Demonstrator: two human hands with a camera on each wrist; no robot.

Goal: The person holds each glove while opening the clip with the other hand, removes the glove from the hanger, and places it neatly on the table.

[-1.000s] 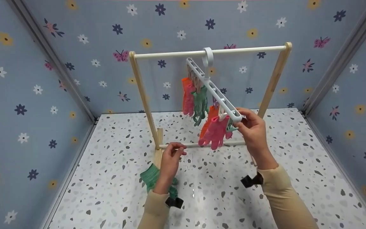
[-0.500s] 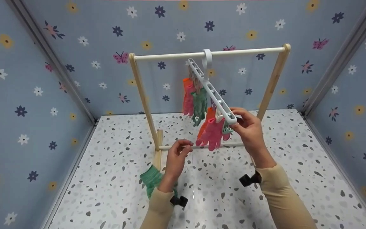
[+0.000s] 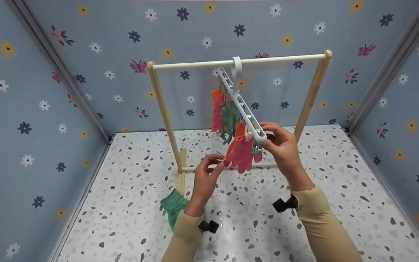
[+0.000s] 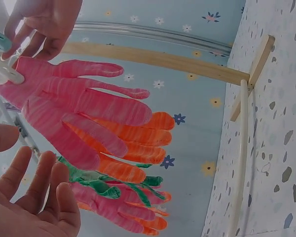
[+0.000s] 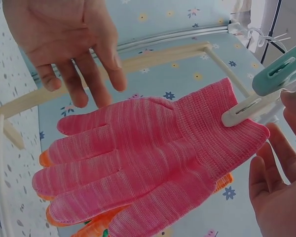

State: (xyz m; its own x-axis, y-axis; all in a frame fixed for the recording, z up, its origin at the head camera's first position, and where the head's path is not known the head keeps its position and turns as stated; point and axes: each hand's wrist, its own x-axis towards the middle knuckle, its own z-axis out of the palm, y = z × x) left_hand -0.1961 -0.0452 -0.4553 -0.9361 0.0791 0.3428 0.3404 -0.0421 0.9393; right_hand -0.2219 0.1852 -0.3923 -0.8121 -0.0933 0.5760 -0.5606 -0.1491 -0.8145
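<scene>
A pale clip hanger hangs by its hook from the rack's top bar, one end pointing toward me. My right hand holds that near end between thumb and fingers. Below it a pink knit glove dangles from a white clip, with a mint clip alongside. An orange glove is partly hidden behind the pink one. My left hand is beside the pink glove's fingertips, its fingers loosely bent and holding nothing. Farther along hang a green glove and another pink glove.
The rack has wooden side posts and a white top bar. A lower bar runs near the speckled surface. Another green glove lies at lower left, partly under my left forearm. Flowered panels enclose the space.
The hanger's near end has swung left with my right hand. My left hand has moved right and slightly up, to the pink glove's fingertips.
</scene>
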